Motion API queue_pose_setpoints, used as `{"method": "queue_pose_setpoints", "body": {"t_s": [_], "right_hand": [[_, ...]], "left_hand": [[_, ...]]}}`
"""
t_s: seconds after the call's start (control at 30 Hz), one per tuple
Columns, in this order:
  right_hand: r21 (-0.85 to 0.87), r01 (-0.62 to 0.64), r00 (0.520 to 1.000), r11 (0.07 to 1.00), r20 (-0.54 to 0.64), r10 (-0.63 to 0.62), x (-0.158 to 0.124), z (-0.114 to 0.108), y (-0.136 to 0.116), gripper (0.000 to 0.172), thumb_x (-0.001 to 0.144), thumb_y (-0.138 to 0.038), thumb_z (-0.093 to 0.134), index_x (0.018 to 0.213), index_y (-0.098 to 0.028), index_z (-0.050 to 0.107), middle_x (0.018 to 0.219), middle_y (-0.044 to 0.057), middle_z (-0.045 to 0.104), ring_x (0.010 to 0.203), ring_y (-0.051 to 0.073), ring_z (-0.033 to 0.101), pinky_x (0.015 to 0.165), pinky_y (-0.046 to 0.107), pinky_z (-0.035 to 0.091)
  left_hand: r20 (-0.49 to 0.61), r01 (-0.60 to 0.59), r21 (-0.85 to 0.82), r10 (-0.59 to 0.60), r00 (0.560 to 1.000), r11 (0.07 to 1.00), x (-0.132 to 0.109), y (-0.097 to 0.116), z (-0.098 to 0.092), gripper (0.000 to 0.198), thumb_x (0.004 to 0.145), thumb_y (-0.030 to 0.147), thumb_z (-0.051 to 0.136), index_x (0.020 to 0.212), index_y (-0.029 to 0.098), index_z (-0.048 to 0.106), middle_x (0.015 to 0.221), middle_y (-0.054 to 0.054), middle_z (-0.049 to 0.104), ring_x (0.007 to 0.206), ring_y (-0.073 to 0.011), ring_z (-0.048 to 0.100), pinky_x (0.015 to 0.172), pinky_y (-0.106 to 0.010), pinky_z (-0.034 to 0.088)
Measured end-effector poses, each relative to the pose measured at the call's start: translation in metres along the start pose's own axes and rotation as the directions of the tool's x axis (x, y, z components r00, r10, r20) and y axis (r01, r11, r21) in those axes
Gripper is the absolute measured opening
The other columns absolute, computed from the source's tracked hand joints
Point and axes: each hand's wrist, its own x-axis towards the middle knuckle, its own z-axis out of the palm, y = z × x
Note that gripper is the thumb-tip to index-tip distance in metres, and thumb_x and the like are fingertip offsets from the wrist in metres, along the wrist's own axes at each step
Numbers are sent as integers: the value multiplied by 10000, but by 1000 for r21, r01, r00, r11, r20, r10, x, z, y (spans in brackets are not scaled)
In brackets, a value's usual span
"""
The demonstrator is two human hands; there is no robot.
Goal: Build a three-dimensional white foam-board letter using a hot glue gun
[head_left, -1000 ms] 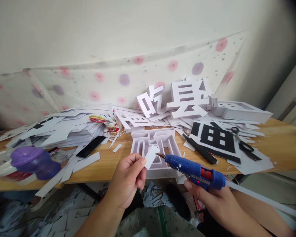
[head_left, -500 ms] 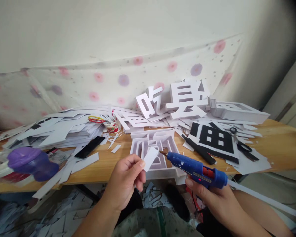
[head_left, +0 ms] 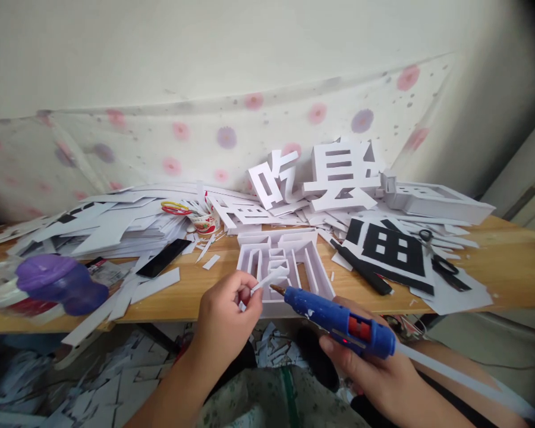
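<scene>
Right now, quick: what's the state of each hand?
Left hand: closed, pinching a white strip.
Right hand: closed around the blue glue gun.

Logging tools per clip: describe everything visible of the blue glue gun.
The glue gun is blue plastic flecked white, with a red trigger, a brownish metal nozzle and a white glue stick out its back. The right hand grips it nearly level, nozzle aimed left, close by the white strip in the left hand.
</scene>
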Motion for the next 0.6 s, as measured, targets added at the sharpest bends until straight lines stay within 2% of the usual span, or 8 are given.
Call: {"method": "queue_pose_setpoints", "body": {"t_s": [0.1, 0.2, 0.33, 0.6], "right_hand": [[-29, 45, 997, 999, 66, -43, 2, 3, -2, 187, 875, -331, 582, 733, -236, 506, 699, 6, 560, 638, 171, 566, 599, 281, 485], [-64, 31, 994, 997, 109, -24, 2, 5, -1, 189, 905, -324, 537, 753, -225, 482, 708, -6, 528, 644, 155, 547, 599, 273, 451], [-113, 35, 989, 993, 146, -18, 3, 7, 0, 169, 924, -326, 506, 797, -217, 492, 748, -2, 542, 684, 157, 555, 624, 281, 434], [-181, 94, 989, 979, 134, -71, 5, 7, -3, 204, 907, -288, 514, 733, -223, 431, 694, -22, 507, 660, 149, 539, 594, 265, 405]], "left_hand": [[-35, -95, 112, 100, 994, 989, -1, -1, 1, 76, 768, 194, 585, 693, 200, 584, 551, 57, 429, 500, -94, 437, 531, -214, 329], [-33, -129, 148, 135, 990, 980, -1, -1, 2, 68, 764, 175, 567, 706, 198, 594, 540, 59, 411, 489, -97, 432, 534, -220, 321], [-35, -137, 170, 145, 989, 976, -1, 0, 3, 56, 753, 174, 571, 726, 198, 615, 516, 63, 396, 467, -100, 402, 528, -227, 303], [-31, -140, 178, 147, 989, 974, -2, 1, 3, 91, 725, 164, 584, 741, 215, 657, 475, 68, 375, 429, -101, 350, 518, -234, 284]]}}
